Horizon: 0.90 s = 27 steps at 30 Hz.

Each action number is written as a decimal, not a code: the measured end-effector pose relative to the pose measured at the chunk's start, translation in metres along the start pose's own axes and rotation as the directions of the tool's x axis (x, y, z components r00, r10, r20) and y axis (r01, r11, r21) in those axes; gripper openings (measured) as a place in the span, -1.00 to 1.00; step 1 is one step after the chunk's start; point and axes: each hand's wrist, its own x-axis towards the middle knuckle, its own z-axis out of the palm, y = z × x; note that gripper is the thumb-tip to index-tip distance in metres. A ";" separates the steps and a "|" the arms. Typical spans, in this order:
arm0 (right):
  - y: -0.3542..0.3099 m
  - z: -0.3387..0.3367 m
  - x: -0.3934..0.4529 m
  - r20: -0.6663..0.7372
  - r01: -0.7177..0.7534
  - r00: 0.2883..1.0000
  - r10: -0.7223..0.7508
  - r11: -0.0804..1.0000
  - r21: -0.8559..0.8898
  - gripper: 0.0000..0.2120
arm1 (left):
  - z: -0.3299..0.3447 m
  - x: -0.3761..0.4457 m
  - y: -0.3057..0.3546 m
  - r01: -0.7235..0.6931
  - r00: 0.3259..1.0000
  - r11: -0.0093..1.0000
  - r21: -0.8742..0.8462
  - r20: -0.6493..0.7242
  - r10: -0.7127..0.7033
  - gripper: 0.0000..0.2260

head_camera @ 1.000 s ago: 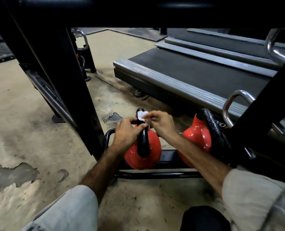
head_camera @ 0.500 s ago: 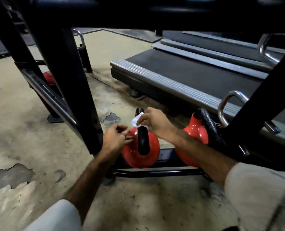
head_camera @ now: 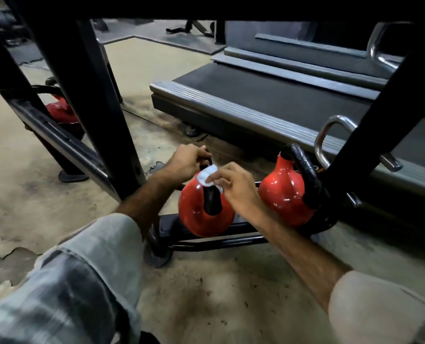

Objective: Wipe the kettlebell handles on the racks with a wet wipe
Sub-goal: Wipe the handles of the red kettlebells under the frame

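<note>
Left hand (head_camera: pixel 185 162) grasps the top of the red kettlebell's black handle (head_camera: pixel 212 199). Right hand (head_camera: pixel 235 186) pinches a white wet wipe (head_camera: pixel 206 177) against that handle, just below the left hand.

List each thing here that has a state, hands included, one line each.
left hand: grips the top of the near kettlebell's handle
right hand: pinches the wet wipe
wet wipe: crumpled, pressed on the handle
near kettlebell: resting on the bottom rack rail
second kettlebell: on the rack, untouched
</note>
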 end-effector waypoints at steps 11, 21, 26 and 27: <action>-0.004 0.030 -0.062 -0.292 -0.154 0.929 0.227 0.955 0.255 -0.78 | 0.003 0.002 -0.009 -0.024 1.000 1.000 -0.001 0.007 0.024 -0.62; -0.013 0.049 -0.069 -0.201 -0.409 0.710 0.675 0.627 0.663 -0.81 | 0.005 0.003 -0.013 -0.023 1.000 1.000 -0.014 0.005 0.023 -0.62; -0.017 0.036 -0.036 -0.321 -0.320 0.815 0.483 0.836 0.445 -0.79 | 0.007 0.004 -0.014 -0.018 1.000 0.998 -0.055 -0.014 0.017 -0.62; -0.019 0.033 -0.034 -0.352 -0.230 0.872 0.340 0.919 0.320 -0.81 | 0.007 0.004 -0.015 -0.015 1.000 0.998 -0.066 -0.018 0.014 -0.63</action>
